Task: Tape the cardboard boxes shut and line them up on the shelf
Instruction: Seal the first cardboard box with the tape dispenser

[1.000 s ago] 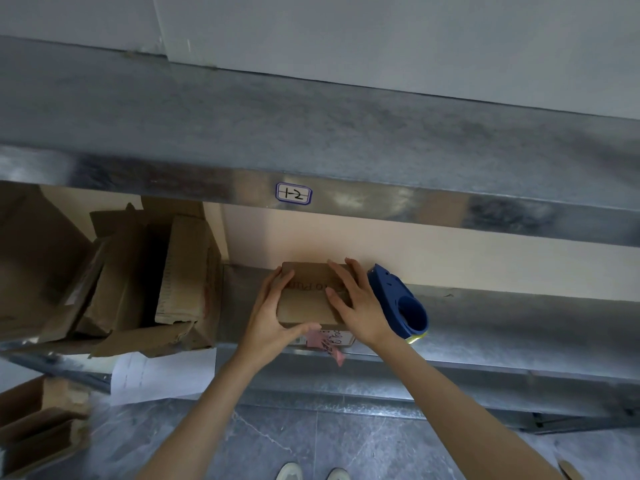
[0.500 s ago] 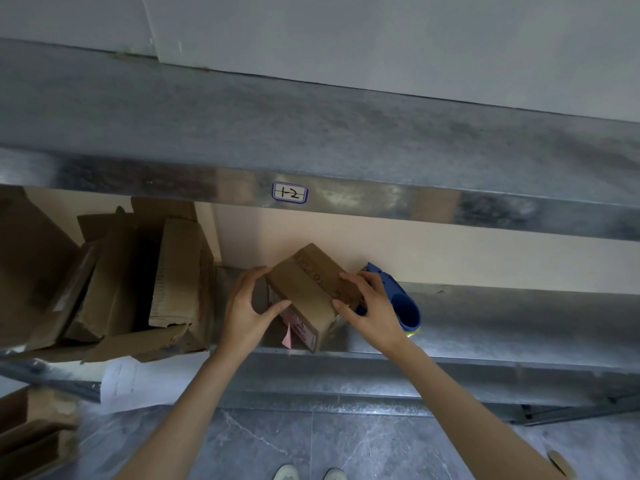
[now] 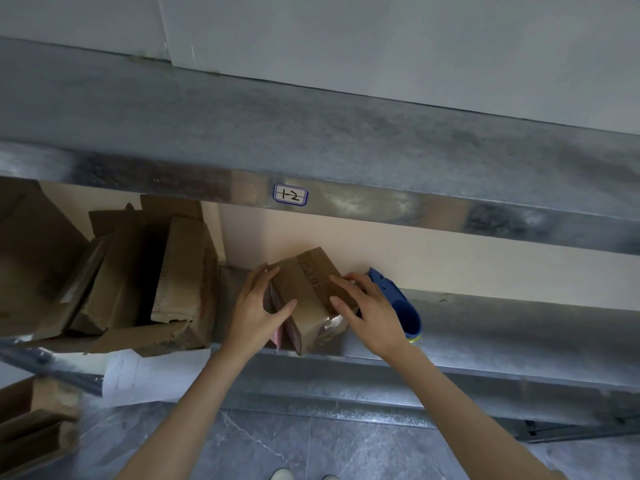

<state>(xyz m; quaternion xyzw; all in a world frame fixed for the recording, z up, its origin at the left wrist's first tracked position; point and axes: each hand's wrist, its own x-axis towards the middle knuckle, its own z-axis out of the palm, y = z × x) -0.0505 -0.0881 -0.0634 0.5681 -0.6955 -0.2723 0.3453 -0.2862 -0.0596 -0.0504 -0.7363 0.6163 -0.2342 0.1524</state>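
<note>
A small brown cardboard box with black printing on top sits turned at an angle on the metal shelf. My left hand grips its left side, thumb across the front face. My right hand holds its right side, fingers spread over the top. Clear tape shows on the box's lower right end. A pink label hangs at its front. Just behind my right hand lies a blue tape dispenser.
Several larger, torn cardboard boxes crowd the shelf's left part. An upper shelf beam with a "1-2" label overhangs. More boxes and white paper lie on the floor at lower left.
The box lay square to the shelf edge a second ago. Both hands have turned it so a corner now points toward me, and its right end shows.
</note>
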